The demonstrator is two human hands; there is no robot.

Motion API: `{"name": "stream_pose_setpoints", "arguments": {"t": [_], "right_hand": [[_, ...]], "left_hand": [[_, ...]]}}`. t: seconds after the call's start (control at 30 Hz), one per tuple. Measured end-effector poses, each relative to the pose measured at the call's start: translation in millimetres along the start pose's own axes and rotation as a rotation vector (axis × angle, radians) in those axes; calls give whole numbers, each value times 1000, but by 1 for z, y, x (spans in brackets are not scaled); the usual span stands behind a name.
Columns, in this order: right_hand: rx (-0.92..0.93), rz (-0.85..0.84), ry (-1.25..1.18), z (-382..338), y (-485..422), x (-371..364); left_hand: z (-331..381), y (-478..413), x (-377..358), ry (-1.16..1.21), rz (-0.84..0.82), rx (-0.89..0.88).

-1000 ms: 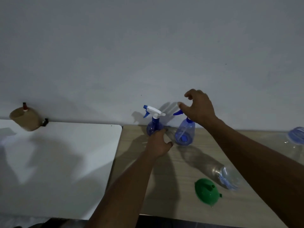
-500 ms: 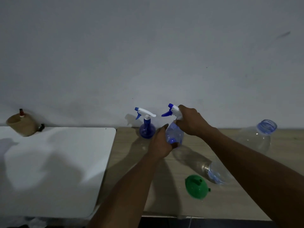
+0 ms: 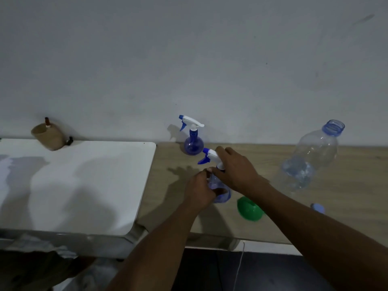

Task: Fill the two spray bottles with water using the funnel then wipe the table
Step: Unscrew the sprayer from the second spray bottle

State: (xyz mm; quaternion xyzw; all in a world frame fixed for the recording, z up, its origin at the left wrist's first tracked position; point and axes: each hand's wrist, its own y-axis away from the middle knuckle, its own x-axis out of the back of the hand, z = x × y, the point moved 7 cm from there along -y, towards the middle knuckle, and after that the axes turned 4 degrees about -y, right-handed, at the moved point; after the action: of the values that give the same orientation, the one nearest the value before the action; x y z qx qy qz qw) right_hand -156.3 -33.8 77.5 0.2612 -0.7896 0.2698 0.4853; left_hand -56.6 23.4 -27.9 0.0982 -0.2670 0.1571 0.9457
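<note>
Both hands hold one blue spray bottle (image 3: 223, 196) over the wooden table (image 3: 273, 225). My left hand (image 3: 199, 191) wraps its round body. My right hand (image 3: 235, 169) grips its white trigger head (image 3: 211, 156), which tilts left. The second spray bottle (image 3: 192, 136) stands upright against the wall behind them, untouched. A green funnel (image 3: 248, 208) lies on the table just right of the held bottle, partly under my right forearm. A large clear water bottle (image 3: 310, 160) with an open blue neck stands at the right, partly filled.
A white table (image 3: 73, 181) adjoins the wooden one on the left, with a brown tilted container (image 3: 48, 137) at its back edge. A small blue cap (image 3: 318, 207) lies right of my forearm. The grey wall closes off the back.
The held spray bottle has come nearer to me, away from the wall and the other bottle. My left hand now wraps its body fully, and the view has tipped down.
</note>
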Motion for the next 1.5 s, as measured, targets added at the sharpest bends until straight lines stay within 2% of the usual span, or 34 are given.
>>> {"name": "stream_pose_setpoints", "arguments": {"t": [0.13,0.3,0.47,0.6,0.77,0.9,1.07,1.23,1.37,1.5], "right_hand": [[-31,13,-64,-1,13,-16],[64,-45,-202,1,9,-13],[60,-14,61,9,8,-13],[38,-70,-87,7,8,-16],[26,-30,100,15,9,-11],[27,-97,-120,14,12,-13],[30,-63,-2,16,10,-7],[31,-134,-155,18,11,-10],[30,-68,21,20,9,-7],[30,-134,-146,18,11,-9]], "left_hand": [[-12,6,-2,-9,-20,10],[-14,5,0,-25,-61,26],[-9,8,0,-93,-59,16],[-10,9,1,-86,-55,34],[-4,11,-1,-119,-41,-7],[-4,13,-2,-81,-23,-15],[-2,12,-3,-114,-44,-31],[0,13,-2,-114,-25,-35],[0,12,-4,-137,-24,-22],[-1,12,-5,-119,-20,-20]]}}
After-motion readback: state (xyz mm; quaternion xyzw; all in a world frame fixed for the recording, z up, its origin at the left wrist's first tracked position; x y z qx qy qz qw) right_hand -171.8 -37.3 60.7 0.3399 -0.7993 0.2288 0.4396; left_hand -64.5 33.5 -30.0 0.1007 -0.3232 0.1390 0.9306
